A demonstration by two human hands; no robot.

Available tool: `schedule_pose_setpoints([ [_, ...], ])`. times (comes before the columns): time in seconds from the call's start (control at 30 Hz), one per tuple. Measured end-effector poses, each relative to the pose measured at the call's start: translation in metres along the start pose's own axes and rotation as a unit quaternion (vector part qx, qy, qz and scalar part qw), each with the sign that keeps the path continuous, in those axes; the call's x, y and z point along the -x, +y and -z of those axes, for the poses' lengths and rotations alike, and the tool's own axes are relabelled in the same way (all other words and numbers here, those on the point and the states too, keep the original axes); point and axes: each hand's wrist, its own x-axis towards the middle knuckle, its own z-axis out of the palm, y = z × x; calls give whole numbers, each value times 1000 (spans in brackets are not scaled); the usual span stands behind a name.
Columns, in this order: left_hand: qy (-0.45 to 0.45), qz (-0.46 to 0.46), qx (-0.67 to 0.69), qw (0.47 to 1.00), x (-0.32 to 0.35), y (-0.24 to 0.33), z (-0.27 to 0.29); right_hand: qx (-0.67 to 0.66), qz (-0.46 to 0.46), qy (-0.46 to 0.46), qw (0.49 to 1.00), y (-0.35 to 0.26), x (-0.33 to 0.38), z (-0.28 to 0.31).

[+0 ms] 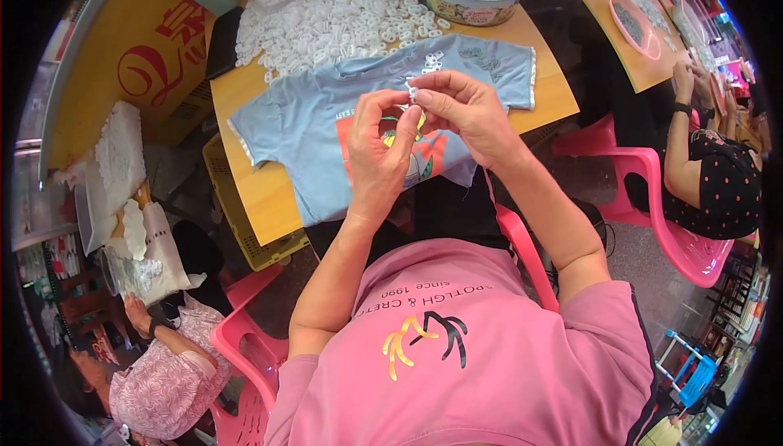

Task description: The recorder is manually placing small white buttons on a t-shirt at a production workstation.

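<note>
Above a light blue T-shirt (306,107) spread on the table, my two hands meet fingertip to fingertip. My right hand (461,111) pinches a small white plastic piece (412,93) between thumb and forefinger. Curled closed beside it, my left hand (379,140) has its thumb and forefinger at the same spot, with a bit of white showing there; the fingers partly hide the piece. Several similar white pieces (433,61) lie on the shirt just beyond my hands. A patch of tiny grey bits (481,59) is on the shirt to their right.
A heap of white plastic pieces (326,13) covers the far table (269,209). A round tin (473,13) of small grey bits stands at the back. People sit working at left and right, near pink chairs (661,193). A pink basket (634,26) is on another table.
</note>
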Motion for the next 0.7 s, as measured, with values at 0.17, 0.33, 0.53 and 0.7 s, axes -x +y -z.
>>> schedule_pose_setpoints([
  [0.17,5,12,10,1000,5,-5,4,39,45,22,998,16,11,-8],
  [0.33,5,130,111,985,8,-2,5,0,24,54,998,22,20,-15],
  [0.53,18,129,147,981,13,-1,2,-66,1,31,997,34,19,-9],
  [0.7,-22,96,51,994,11,-9,12,113,114,46,986,34,17,-7],
])
